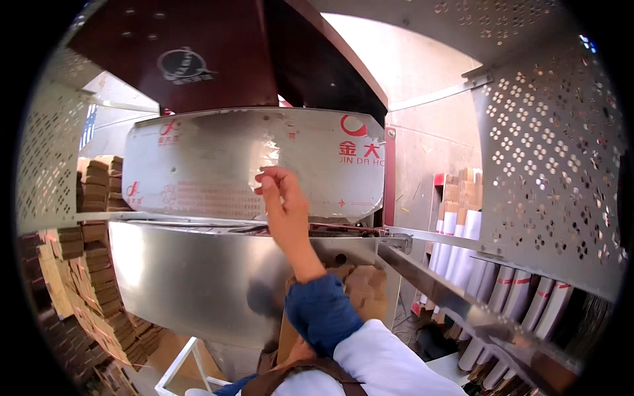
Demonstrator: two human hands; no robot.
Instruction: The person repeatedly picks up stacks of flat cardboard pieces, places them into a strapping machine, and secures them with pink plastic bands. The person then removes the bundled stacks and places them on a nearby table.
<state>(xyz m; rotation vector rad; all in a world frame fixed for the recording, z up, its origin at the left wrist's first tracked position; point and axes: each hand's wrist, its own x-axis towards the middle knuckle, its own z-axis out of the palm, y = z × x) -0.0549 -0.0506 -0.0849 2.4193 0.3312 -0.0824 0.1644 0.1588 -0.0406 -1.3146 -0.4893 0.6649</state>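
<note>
My right hand [285, 210], with a blue cuff [322, 305] at its wrist, reaches over a film-covered metal panel [218, 155] with red print. Its thumb and fingertips are drawn together in a pinch. A tiny dark thing may sit at the fingertips, too small to name. Low in the picture, close to my body, part of my left hand [300, 351] shows beside brown cardboard pieces [367, 287]; its fingers are hidden behind my right sleeve. Below the film-covered panel lies a bare steel panel [191, 277], separated from it by a narrow gap.
A dark red machine housing [198, 53] rises behind the panels. Perforated metal guards [53, 152] stand on both sides. Bundled cardboard [92, 284] is stacked at left, and white rolls [456, 251] stand at right. A steel rail [475, 313] slants along the right.
</note>
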